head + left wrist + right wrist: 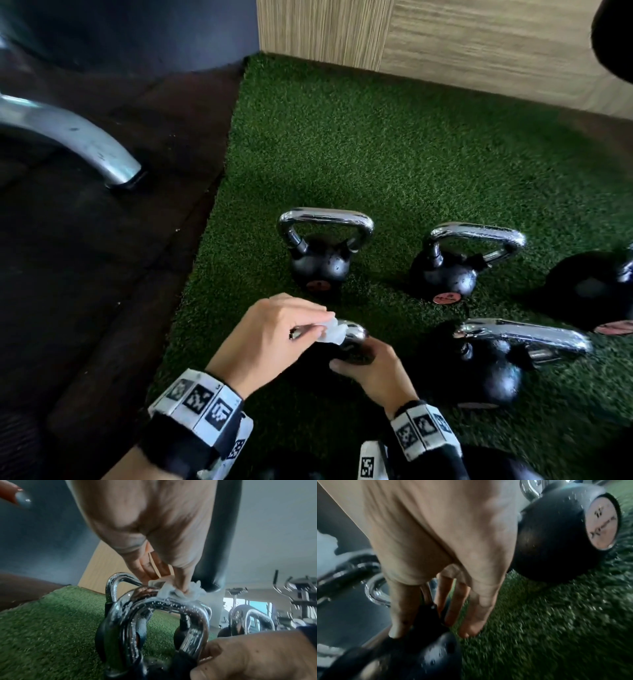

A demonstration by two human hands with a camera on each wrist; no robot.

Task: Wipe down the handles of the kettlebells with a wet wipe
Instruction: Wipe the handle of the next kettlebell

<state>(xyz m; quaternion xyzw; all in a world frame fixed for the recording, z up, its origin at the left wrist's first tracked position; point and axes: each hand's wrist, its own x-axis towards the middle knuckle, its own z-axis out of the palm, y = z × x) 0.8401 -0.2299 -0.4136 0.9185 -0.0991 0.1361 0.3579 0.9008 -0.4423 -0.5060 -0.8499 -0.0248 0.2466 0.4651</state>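
I am crouching over a patch of green artificial turf [411, 154] where several black kettlebells with shiny chrome handles are standing. My left hand [270, 337] is pinching a small crumpled white wet wipe [331, 330] between thumb and fingertips, pressing it onto the top bar of the chrome handle [171, 605] of the nearest black kettlebell [426, 660], which is sitting directly beneath both hands. The wipe is lying at my fingertips, against the metal. My right hand [373, 373] is reaching down beside that handle, its fingers [402, 609] gripping the kettlebell's dark neck just below the wipe. Two more kettlebells [320, 253] are standing just beyond my hands, and another larger kettlebell [493, 363] is sitting just to my right.
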